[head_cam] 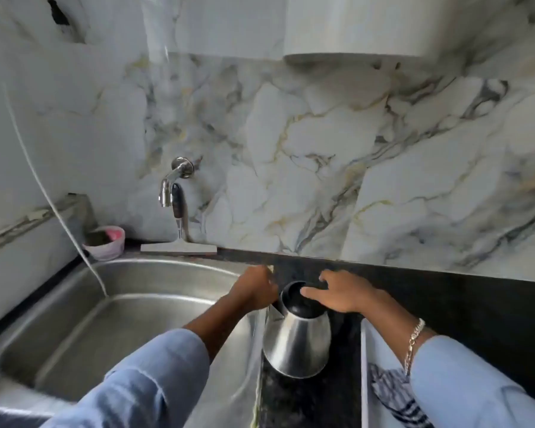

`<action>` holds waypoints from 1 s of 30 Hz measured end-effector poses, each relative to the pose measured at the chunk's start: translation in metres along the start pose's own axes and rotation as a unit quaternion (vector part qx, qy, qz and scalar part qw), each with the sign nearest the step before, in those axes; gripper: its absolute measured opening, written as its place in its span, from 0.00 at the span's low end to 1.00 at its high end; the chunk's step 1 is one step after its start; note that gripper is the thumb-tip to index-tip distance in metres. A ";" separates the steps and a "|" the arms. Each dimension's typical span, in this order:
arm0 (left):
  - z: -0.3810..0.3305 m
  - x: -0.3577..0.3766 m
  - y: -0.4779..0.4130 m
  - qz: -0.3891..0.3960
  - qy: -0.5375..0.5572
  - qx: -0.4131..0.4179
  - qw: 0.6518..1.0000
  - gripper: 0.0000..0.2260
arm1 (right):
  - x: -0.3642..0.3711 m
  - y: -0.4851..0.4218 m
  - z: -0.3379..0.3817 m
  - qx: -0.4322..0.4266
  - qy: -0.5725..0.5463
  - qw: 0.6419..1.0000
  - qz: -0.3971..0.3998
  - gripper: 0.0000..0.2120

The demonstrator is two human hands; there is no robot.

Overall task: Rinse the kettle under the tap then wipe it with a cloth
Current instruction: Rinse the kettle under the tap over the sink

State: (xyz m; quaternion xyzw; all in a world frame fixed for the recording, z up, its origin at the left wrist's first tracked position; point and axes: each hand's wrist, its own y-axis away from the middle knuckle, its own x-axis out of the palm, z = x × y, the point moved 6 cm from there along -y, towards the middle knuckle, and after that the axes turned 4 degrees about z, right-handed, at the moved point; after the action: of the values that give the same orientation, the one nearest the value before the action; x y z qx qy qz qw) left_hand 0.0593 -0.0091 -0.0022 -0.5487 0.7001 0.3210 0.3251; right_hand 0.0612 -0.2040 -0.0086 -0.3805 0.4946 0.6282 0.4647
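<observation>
A steel kettle (297, 344) with a black top stands on the dark counter just right of the sink, its spout toward the basin. My right hand (340, 293) lies over the kettle's black top with fingers spread, touching the rim. My left hand (254, 291) is curled beside the spout, above the sink's right edge; it is blurred, and nothing shows clearly in it. The chrome tap (172, 183) sticks out of the marble wall above the sink, and no water shows running from it. A striped cloth (393, 393) lies in a white tray at the lower right.
The steel sink (74, 319) fills the lower left, with a thin white hose (53, 205) hanging into it. A squeegee (179, 242) and a pink-white tub (105, 242) stand on the back ledge. A white appliance (359, 26) hangs on the wall above. The white tray (365, 366) sits right of the kettle.
</observation>
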 end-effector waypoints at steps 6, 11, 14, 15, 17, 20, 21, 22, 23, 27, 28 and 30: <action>0.024 0.035 0.002 0.021 0.131 -0.113 0.985 0.10 | 0.022 -0.012 -0.007 0.022 0.013 0.998 0.062 0.59; 0.021 0.026 0.005 -0.039 0.140 -0.094 0.985 0.08 | 0.023 -0.011 -0.006 0.007 -0.050 0.999 0.016 0.36; 0.029 0.003 0.005 -0.050 0.125 -0.088 0.987 0.12 | 0.017 -0.014 0.004 -0.003 -0.205 0.979 0.013 0.31; 0.034 -0.008 0.004 -0.053 0.122 -0.089 0.987 0.13 | 0.012 -0.017 0.012 -0.011 -0.255 0.967 -0.005 0.29; 0.046 -0.034 0.000 -0.059 0.113 -0.089 0.988 0.13 | 0.001 -0.025 0.033 -0.030 -0.329 0.943 -0.045 0.27; 0.068 -0.079 -0.012 -0.063 0.108 -0.069 0.990 0.11 | -0.013 -0.045 0.071 -0.046 -0.398 0.912 -0.092 0.27; 0.079 -0.093 -0.016 -0.063 0.101 -0.066 0.991 0.11 | -0.015 -0.053 0.086 -0.051 -0.411 0.905 -0.098 0.26; 0.090 -0.108 -0.021 -0.064 0.088 -0.065 0.992 0.10 | -0.016 -0.063 0.102 -0.056 -0.423 0.899 -0.101 0.26; 0.103 -0.123 -0.026 -0.070 0.078 -0.066 0.992 0.10 | -0.016 -0.074 0.119 -0.056 -0.436 0.893 -0.101 0.25; 0.161 -0.188 -0.050 -0.209 0.096 -0.091 0.969 0.10 | -0.012 -0.119 0.176 -0.041 -0.460 0.879 -0.119 0.30; 0.176 -0.204 -0.058 -0.247 0.116 -0.098 0.957 0.09 | -0.011 -0.131 0.189 -0.036 -0.457 0.880 -0.128 0.29; 0.199 -0.228 -0.078 -0.277 0.137 -0.105 0.945 0.11 | -0.005 -0.150 0.209 -0.018 -0.462 0.876 -0.141 0.28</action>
State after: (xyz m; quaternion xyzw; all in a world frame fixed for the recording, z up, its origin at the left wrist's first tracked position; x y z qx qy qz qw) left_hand 0.1980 0.2637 0.0589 -0.7908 0.5205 0.2119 0.2426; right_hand 0.2026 0.0107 0.0027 -0.1214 0.1536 0.6694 0.7167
